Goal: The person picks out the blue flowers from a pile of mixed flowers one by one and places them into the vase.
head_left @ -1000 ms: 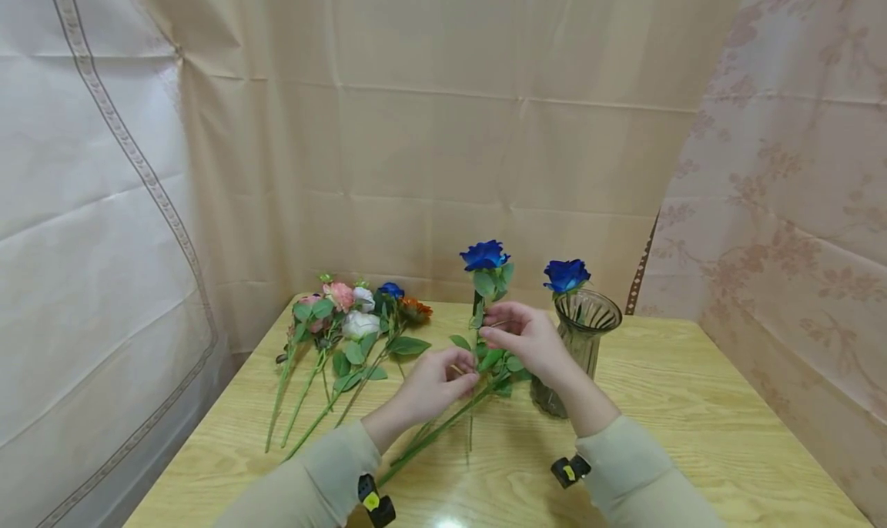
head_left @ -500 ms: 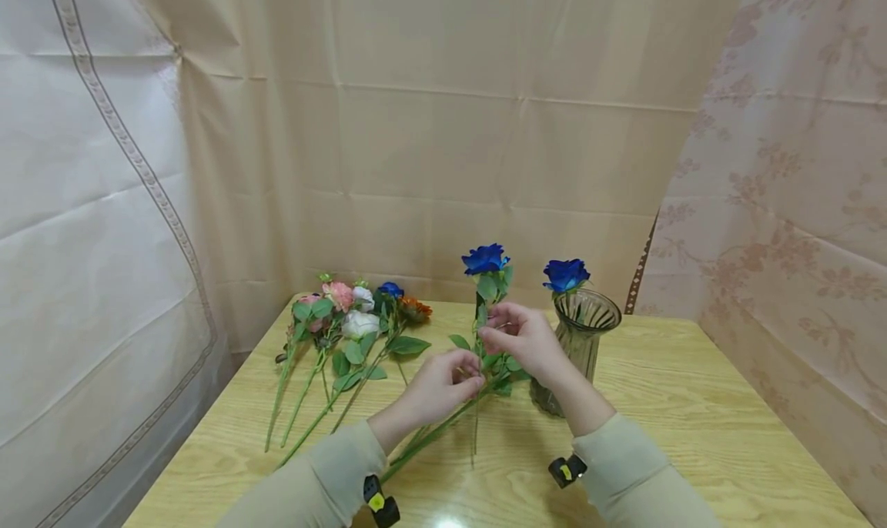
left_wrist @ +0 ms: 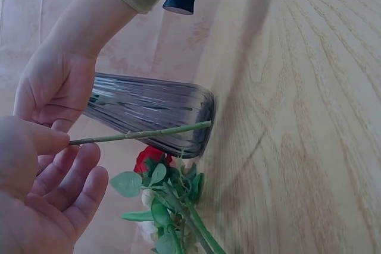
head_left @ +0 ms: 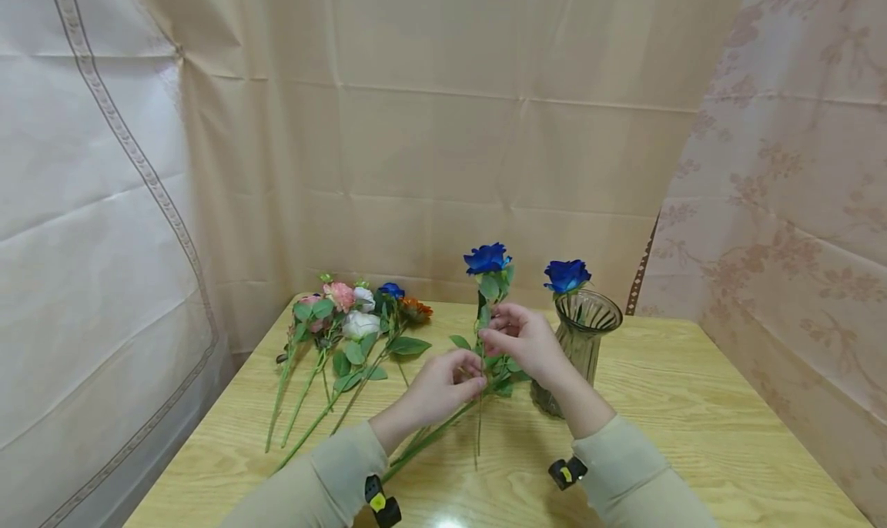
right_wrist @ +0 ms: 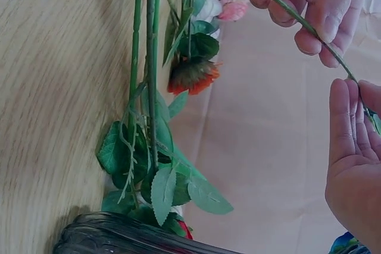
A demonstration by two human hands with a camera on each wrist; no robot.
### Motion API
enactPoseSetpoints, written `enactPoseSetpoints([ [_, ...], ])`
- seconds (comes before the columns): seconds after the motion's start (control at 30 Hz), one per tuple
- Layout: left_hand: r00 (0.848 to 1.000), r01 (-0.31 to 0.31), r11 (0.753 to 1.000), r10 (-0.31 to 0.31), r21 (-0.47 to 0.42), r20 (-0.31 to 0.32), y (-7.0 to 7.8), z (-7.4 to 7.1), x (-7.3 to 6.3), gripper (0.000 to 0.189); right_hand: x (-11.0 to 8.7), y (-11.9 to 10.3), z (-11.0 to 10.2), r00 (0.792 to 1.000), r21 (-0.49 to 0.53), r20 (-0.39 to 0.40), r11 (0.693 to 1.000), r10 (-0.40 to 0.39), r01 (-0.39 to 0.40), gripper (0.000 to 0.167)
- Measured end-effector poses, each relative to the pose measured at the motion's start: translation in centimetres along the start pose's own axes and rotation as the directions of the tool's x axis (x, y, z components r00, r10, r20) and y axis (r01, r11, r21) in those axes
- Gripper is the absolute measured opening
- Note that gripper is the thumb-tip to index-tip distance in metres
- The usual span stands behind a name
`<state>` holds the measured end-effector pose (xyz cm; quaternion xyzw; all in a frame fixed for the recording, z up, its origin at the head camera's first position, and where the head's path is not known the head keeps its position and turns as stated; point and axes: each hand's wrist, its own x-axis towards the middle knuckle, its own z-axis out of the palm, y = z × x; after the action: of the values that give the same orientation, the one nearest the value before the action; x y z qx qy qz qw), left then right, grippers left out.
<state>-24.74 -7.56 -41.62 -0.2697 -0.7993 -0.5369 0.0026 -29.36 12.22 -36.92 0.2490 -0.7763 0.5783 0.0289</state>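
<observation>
A blue rose (head_left: 487,258) stands upright between my two hands above the table. My left hand (head_left: 443,389) pinches its lower stem (left_wrist: 143,135) between thumb and finger, the other fingers loosely bent. Higher up, just under the leaves, my right hand (head_left: 523,339) pinches the same stem with thumb and fingertips. The stem's cut end hangs free below my left hand. To the right stands a ribbed smoky glass vase (head_left: 585,343) with another blue rose (head_left: 567,275) leaning at its rim. My right forearm partly covers the vase.
Left on the wooden table (head_left: 658,405) lie several flowers, with pink blooms (head_left: 339,295), a white bloom (head_left: 361,325) and an orange flower (head_left: 416,310). Green stems lie beneath my hands, with a red rose (left_wrist: 152,159) among them near the vase. A beige curtain (head_left: 430,143) hangs behind.
Both hands have shifted slightly to the right with the held rose, the left one a little lower. The vase and the lying flowers stay put.
</observation>
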Motion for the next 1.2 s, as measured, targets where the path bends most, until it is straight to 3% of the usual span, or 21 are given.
enactPoseSetpoints([
  [0.17, 1.0, 0.009, 1.0, -0.009, -0.008, -0.009, 0.0, -0.4, -0.2, 0.017, -0.1, -0.6, -0.2, 1.0, 0.03, -0.014, 1.0, -0.009, 0.01, 0.034],
  [0.5, 0.996, -0.033, 0.999, 0.035, 0.019, -0.078, -0.1, -1.7, -0.3, 0.016, -0.3, -1.5, -1.2, 0.998, 0.03, -0.015, 0.998, -0.054, 0.055, 0.036],
  [0.87, 0.975, -0.093, 0.993, 0.106, 0.074, -0.194, 0.2, -2.5, 0.3, 0.023, -0.6, -4.3, -3.2, 0.994, 0.003, -0.043, 0.995, -0.097, 0.097, 0.036],
  [1.1, 0.974, -0.096, 0.994, 0.105, 0.055, -0.2, 0.4, -2.3, 0.9, 0.031, -1.0, -5.3, -5.4, 0.981, 0.039, -0.101, 0.984, -0.169, 0.173, 0.03],
  [1.2, 0.975, -0.101, 0.994, 0.106, 0.037, -0.195, 1.1, -2.2, 0.9, 0.036, -1.1, -5.4, -6.3, 0.971, 0.07, -0.144, 0.977, -0.19, 0.201, 0.029],
])
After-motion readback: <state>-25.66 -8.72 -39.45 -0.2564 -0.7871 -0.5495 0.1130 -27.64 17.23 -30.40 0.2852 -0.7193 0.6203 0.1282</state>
